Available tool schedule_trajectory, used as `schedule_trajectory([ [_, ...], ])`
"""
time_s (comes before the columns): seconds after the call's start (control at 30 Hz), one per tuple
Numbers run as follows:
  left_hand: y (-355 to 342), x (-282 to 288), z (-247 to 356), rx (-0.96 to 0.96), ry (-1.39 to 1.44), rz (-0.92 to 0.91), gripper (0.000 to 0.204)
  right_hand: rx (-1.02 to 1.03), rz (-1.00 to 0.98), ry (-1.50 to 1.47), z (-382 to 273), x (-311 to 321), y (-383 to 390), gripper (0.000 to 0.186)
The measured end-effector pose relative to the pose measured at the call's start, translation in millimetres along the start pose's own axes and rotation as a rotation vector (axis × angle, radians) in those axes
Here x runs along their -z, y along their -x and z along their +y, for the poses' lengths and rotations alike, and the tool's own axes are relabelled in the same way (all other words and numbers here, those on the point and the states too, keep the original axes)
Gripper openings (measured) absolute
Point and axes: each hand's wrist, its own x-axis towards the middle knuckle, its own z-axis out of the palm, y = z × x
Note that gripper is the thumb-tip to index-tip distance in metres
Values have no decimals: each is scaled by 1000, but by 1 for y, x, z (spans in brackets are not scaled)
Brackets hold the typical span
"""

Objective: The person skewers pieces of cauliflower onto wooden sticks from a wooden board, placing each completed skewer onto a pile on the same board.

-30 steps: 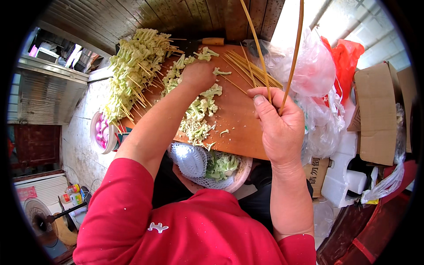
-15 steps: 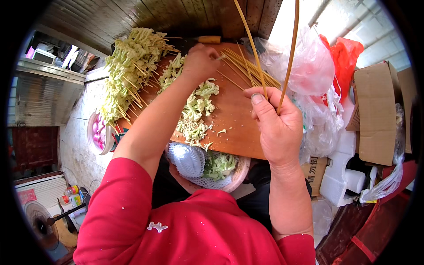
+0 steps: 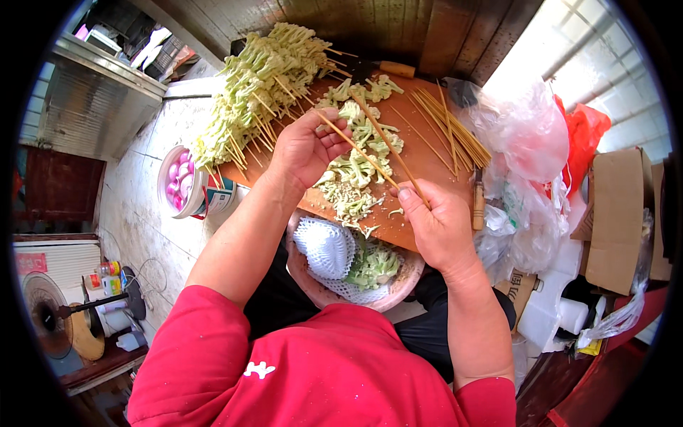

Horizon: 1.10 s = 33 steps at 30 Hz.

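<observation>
My right hand (image 3: 442, 224) grips the near ends of two bamboo skewers (image 3: 388, 142), which point away from me and to the left. My left hand (image 3: 309, 146) is turned partly palm up, its fingers loosely curled at the far part of one skewer (image 3: 366, 158); whether a small piece sits between thumb and finger is hard to see. Under the hands, cauliflower florets (image 3: 356, 167) and crumbs lie on a brown board (image 3: 437, 167). A large heap of skewered cauliflower (image 3: 260, 85) is stacked on the board's left side. Loose skewers (image 3: 455, 128) lie at its right.
A knife with a wooden handle (image 3: 396, 69) lies at the back, and another wooden handle (image 3: 478, 206) at the right edge. Below the board, a pink basin (image 3: 398, 299) holds cauliflower and foam netting. A white bucket (image 3: 174, 206) stands left; plastic bags (image 3: 530, 142) and cardboard (image 3: 615, 213) are right.
My left hand has come back from the far side of the board to the skewers. My right hand has tilted the skewers from upright toward the left and lowered slightly.
</observation>
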Motion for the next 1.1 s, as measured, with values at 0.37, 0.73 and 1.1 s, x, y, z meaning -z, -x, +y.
schedule_trajectory([
  [0.37, 0, -1, 17, -68, 195, 66, 21, -117, 75, 43, -2, -17, -9, 17],
  [0.73, 5, -2, 12, -133, 41, 55, 24, -130, 77, 128, 1, -16, -5, 16],
  [1.1, 26, -23, -20, 227, -253, -128, 21, -91, 137, 153, 0, -16, -9, 18],
])
